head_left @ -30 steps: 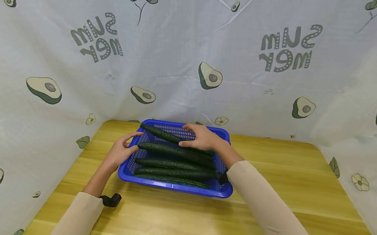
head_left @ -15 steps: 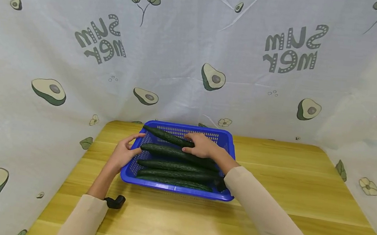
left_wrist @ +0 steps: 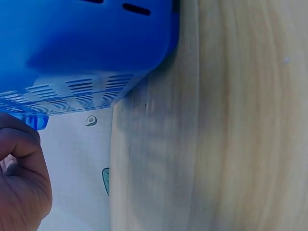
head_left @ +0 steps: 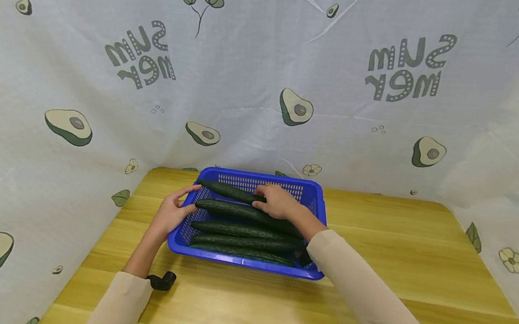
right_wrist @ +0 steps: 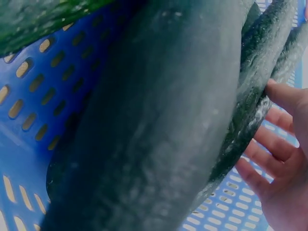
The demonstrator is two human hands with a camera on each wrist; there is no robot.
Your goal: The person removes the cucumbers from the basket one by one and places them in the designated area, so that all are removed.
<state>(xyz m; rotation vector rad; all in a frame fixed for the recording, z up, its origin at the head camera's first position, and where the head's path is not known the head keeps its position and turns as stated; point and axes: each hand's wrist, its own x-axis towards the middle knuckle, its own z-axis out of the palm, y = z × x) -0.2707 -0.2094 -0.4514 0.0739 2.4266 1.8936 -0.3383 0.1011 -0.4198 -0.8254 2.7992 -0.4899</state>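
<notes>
A blue basket [head_left: 248,264] stood on the wood-grain tabletop [head_left: 397,250] and contained five cucumbers, laid lengthwise roughly from left to right. Its walls were perforated. The right hand [head_left: 279,203] had hold of the rearmost cucumber [head_left: 228,191], thumb on the near side and fingers on the far side, partly closed around it. That cucumber slanted, its left end at the left rim near the rear corner and its right part hidden beneath the hand; whether it touched the basket floor could not be determined.

The left hand [head_left: 169,216] was at the basket's left rim, thumb and forefinger spread well apart with their tips at the edge. It held no cucumber.

The second cucumber [head_left: 230,210] lay in front of the held one, its right portion partly covered by the right hand and wrist. The third cucumber [head_left: 233,229], the fourth cucumber [head_left: 241,242] and the front cucumber [head_left: 245,254] were grouped closely along the near wall.

A black device [head_left: 162,280] was fitted at the left wrist, by the beige sleeve [head_left: 118,303]. Pale cloth [head_left: 252,50] printed with avocados, flowers, leaves and grey lettering hung behind the tabletop.
</notes>
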